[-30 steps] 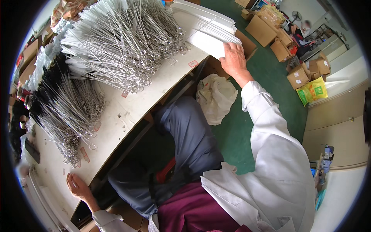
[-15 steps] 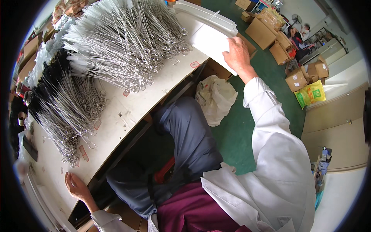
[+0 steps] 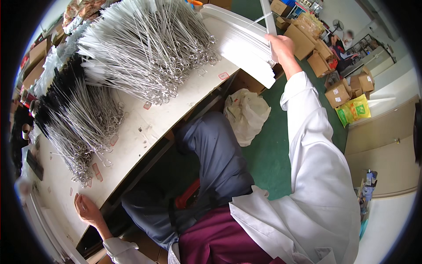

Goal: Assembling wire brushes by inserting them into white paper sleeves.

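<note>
My right hand is closed on the edge of a long white strip that stands up at the table's far right corner. Beside it lies a stack of flat white pieces, fanned at the edges and jutting past the table edge. My left hand rests at the near left table edge with loosely curled fingers and nothing visible in it. Between the hands lie a big pile of white-bristled wire brushes with looped ends and a smaller pile of black-bristled wire brushes.
Small red-edged labels dot the white table. A white plastic bag stands on the green floor below the table edge. Cardboard boxes and a yellow sack sit far right; a person is beyond.
My right hand has moved up and away, gripping and raising the white strip from the stack, whose layered edges now show. My left hand has barely moved.
</note>
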Action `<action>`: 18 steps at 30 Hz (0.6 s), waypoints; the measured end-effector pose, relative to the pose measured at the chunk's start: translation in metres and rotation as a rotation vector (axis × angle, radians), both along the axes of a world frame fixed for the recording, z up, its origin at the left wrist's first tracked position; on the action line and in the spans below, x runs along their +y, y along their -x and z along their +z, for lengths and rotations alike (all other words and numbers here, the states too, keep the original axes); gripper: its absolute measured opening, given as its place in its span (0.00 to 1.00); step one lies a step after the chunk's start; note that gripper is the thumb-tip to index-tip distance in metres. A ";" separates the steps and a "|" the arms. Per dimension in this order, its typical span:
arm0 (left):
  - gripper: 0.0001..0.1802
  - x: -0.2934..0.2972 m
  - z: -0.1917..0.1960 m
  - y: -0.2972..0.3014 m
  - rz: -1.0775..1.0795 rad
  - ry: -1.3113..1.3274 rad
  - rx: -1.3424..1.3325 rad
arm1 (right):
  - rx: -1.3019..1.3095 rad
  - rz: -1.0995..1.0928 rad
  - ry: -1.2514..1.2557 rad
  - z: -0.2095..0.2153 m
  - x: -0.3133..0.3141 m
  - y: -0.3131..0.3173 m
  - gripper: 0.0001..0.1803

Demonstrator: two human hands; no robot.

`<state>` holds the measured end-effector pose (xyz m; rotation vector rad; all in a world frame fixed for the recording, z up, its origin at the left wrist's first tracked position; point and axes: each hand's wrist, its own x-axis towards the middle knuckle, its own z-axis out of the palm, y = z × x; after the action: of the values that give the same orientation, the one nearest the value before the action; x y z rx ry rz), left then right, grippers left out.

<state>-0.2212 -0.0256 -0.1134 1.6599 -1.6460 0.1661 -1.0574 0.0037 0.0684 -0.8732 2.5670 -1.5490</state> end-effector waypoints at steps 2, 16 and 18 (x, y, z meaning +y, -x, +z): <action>0.12 0.001 0.000 -0.001 0.003 0.000 -0.016 | -0.136 0.005 0.142 0.005 -0.004 0.006 0.25; 0.13 0.054 0.074 0.054 -0.175 0.141 -0.026 | 0.216 0.710 0.436 0.042 0.030 -0.206 0.31; 0.14 0.080 0.111 0.100 -0.322 0.127 -0.114 | 0.699 0.895 0.199 0.041 0.053 -0.250 0.32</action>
<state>-0.3208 0.0539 -0.0022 1.2924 -1.9227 0.2027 -0.8078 0.0570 0.1099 -2.4748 1.7473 -1.3147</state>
